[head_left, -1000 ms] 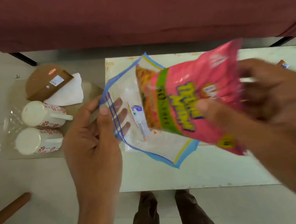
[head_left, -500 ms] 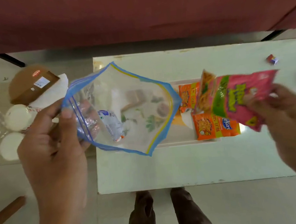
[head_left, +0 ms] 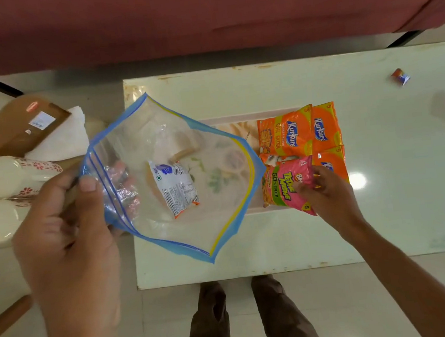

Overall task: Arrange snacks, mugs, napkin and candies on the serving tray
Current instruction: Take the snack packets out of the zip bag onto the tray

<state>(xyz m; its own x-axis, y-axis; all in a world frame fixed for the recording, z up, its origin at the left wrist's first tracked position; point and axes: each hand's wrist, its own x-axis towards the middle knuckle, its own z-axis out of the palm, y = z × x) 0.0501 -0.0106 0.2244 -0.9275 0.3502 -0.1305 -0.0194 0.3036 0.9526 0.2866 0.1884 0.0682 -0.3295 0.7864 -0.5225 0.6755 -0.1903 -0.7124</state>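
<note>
At the tray's (head_left: 238, 124) right end, seating pink packet (head_left: 286, 183), right grip (head_left: 325, 193) clamped on it, left grip (head_left: 66, 234) pinching bag (head_left: 208, 224); next, release.

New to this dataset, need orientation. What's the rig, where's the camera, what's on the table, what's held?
No machine: a person with bare hands, filmed by one wide-angle camera on their head, looking down. The left hand grips a clear zip bag with a white packet inside. The right hand holds a pink snack packet at the tray, beside orange packets. The tray sits on a white table. Two mugs and a napkin lie off to the left.
</note>
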